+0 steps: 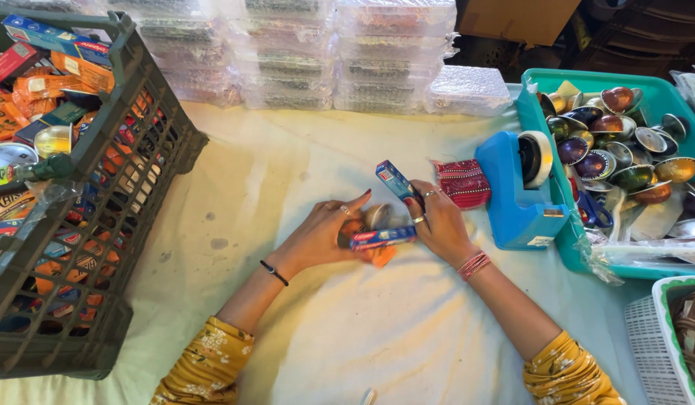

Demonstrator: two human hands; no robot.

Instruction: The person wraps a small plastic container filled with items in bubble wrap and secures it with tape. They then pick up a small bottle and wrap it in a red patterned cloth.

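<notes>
Hands together | left hand (pixel 317 238) cupping small bowl (pixel 376 216) | right hand (pixel 437 221) gripping blue boxes (pixel 383 238)

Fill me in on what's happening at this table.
A person sits at a cloth-covered table, both hands together over a small bundle. The left hand steadies a shiny metal bowl and an orange packet. The right hand holds small blue boxes against them. A blue tape dispenser stands just beside.
</notes>
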